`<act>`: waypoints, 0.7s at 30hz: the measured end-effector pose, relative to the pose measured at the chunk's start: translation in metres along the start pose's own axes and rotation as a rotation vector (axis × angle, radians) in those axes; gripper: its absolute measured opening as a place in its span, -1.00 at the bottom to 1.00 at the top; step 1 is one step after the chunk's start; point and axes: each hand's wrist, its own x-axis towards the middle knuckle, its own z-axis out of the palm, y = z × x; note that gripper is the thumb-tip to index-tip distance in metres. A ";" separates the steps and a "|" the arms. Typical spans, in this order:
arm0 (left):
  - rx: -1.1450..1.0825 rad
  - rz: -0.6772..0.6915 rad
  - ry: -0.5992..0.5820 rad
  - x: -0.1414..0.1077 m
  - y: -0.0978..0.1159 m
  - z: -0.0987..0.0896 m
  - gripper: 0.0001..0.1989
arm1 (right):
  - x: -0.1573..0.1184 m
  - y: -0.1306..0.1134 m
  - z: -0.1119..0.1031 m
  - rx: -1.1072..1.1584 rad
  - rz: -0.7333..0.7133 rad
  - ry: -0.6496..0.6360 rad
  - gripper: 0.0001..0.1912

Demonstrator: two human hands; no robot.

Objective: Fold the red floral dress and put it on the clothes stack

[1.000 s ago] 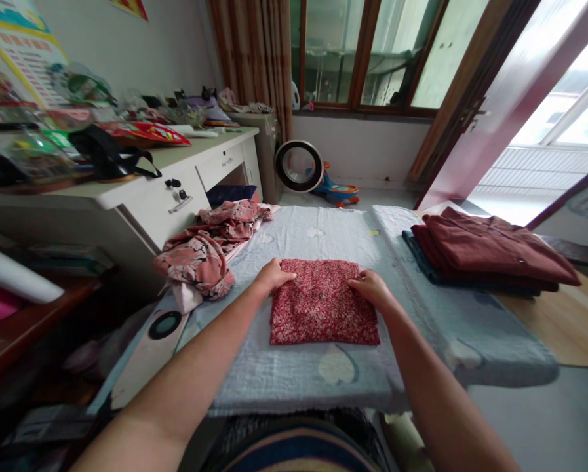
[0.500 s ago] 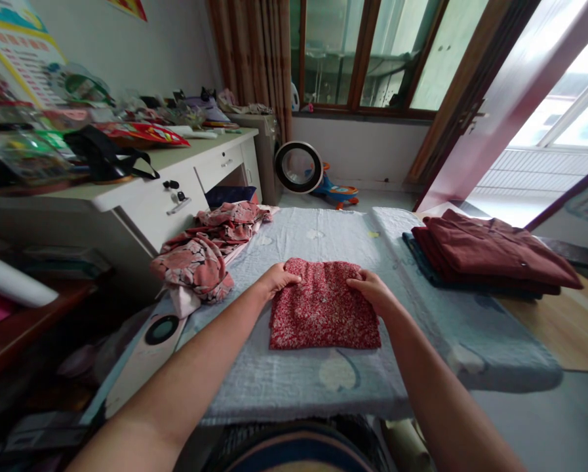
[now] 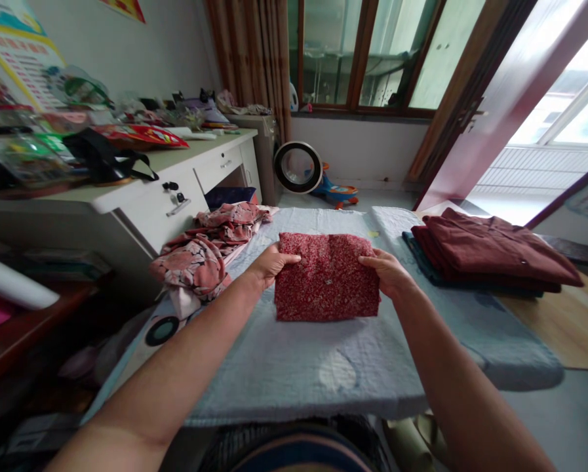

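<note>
A folded red garment with a small pale floral print [image 3: 328, 285] is held up in front of me, its face tilted toward the camera. My left hand [image 3: 273, 263] grips its upper left corner, thumb across the front and fingers behind. At the upper right corner my right hand [image 3: 386, 270] pinches it the same way. Underneath spreads a table covered with a pale blue cloth [image 3: 284, 373]. To the right lies a stack of folded dark red clothes [image 3: 500, 252], with a dark teal piece at the bottom.
A crumpled pink patterned cloth [image 3: 200, 262] lies at the table's left edge. Beyond it stands a white desk [image 3: 151, 213] crowded with bags and jars. A round white-rimmed appliance door [image 3: 298, 168] and a blue toy car [image 3: 337, 191] are past the far edge. A wooden surface [image 3: 569, 328] lies right.
Both hands have raised the folded red garment off the blue cloth and moved it slightly away from me. The pink cloth and the stack have stayed in place.
</note>
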 end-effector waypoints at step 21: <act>0.784 0.481 0.055 -0.067 -0.049 -0.013 -0.80 | -0.038 0.055 -0.003 -0.276 -0.292 0.106 -0.72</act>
